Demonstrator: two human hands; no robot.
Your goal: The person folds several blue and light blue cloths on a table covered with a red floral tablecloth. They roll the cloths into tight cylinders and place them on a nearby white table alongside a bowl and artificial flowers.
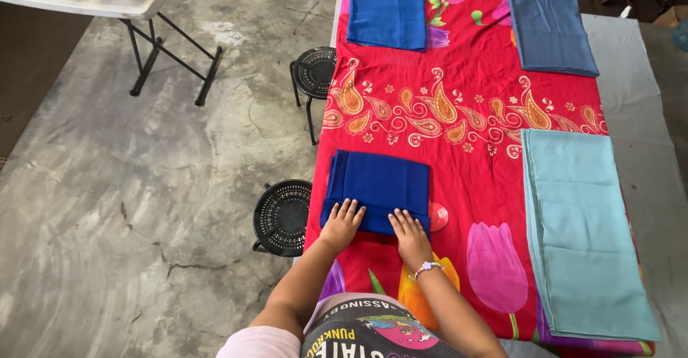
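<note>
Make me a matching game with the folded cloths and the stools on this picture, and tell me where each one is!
Things:
1. dark blue cloth
2. light teal cloth
3. grey-blue cloth
4. black stools

Places:
A. far right end of the table
B. on the floor, left of the table
C. under both hands
D. near right edge of the table

Pairs: 1-C, 2-D, 3-A, 4-B

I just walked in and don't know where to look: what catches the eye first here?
The bright red flowered tablecloth fills the middle. Near its close edge, the left hand and right hand press flat on a folded blue cloth. A long teal cloth lies on the right, and two black stools stand on the left.
</note>
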